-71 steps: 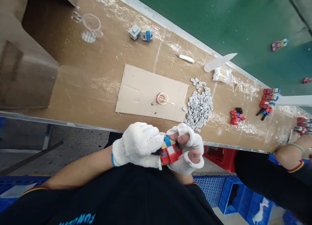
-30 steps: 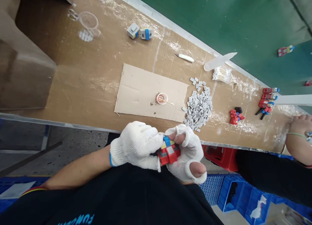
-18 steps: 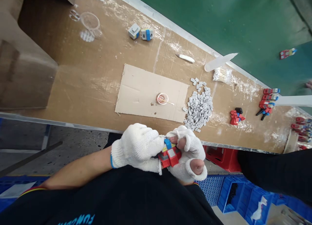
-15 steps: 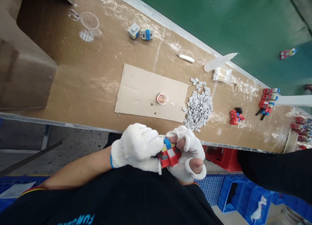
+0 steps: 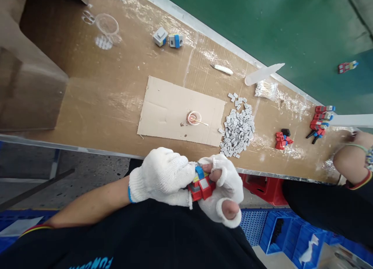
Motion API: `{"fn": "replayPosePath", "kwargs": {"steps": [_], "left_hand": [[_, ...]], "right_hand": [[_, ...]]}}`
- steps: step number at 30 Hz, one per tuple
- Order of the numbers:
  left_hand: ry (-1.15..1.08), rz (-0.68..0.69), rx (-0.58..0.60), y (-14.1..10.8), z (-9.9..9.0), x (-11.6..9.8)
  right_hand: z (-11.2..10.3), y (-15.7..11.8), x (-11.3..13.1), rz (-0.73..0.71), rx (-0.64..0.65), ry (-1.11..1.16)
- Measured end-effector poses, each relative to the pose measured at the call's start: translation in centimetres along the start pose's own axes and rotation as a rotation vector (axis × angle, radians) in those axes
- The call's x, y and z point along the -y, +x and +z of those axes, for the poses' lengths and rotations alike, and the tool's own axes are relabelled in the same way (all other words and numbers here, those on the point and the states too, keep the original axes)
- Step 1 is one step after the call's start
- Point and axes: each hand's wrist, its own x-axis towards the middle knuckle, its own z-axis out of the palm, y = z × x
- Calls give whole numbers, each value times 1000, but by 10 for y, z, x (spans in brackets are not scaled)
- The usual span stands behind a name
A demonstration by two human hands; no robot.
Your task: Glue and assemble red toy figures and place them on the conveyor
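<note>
Both my hands wear white knitted gloves, the right one with bare fingertips. Between them, just off the table's near edge, is a red, blue, grey and yellow toy robot body (image 5: 202,185). My left hand (image 5: 164,175) is closed on its left side, fingers curled together. My right hand (image 5: 224,189) grips it from the right, with bare fingertips against the blue and yellow end. A cardboard sheet (image 5: 163,105) lies beyond my hands, with a small clear cup (image 5: 199,114) and a cotton swab (image 5: 203,123) leaning in it. Small grey pieces (image 5: 237,131) are heaped at its right.
Two grey and blue blocks (image 5: 160,36), a white-handled pen-like tool (image 5: 223,69), a clear pointed bottle (image 5: 260,75) and bagged cotton swabs (image 5: 265,90) lie farther back. Red toy parts (image 5: 281,140) sit at right. A co-worker's arm (image 5: 351,160) reaches in there. A cardboard box (image 5: 32,94) stands left.
A co-worker's arm has come into view at the right. My right hand has shifted slightly left and its thumb lower, and the toy body has barely moved.
</note>
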Motion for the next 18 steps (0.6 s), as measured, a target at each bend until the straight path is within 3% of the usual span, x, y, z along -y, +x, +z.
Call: {"fn": "replayPosePath", "kwargs": {"steps": [3, 7, 12, 16, 18], "left_hand": [[1, -2, 23, 3, -7, 0], [17, -25, 71, 8, -16, 0], [34, -36, 126, 10, -18, -3], [63, -53, 143, 11, -17, -5], [67, -54, 161, 12, -18, -7]], "right_hand": [[3, -2, -5, -107, -71, -16], [8, -1, -6, -133, -147, 23], [9, -2, -7, -64, -40, -9], [6, 1, -12, -126, -110, -3], [-3, 3, -13, -116, -9, -66]]}}
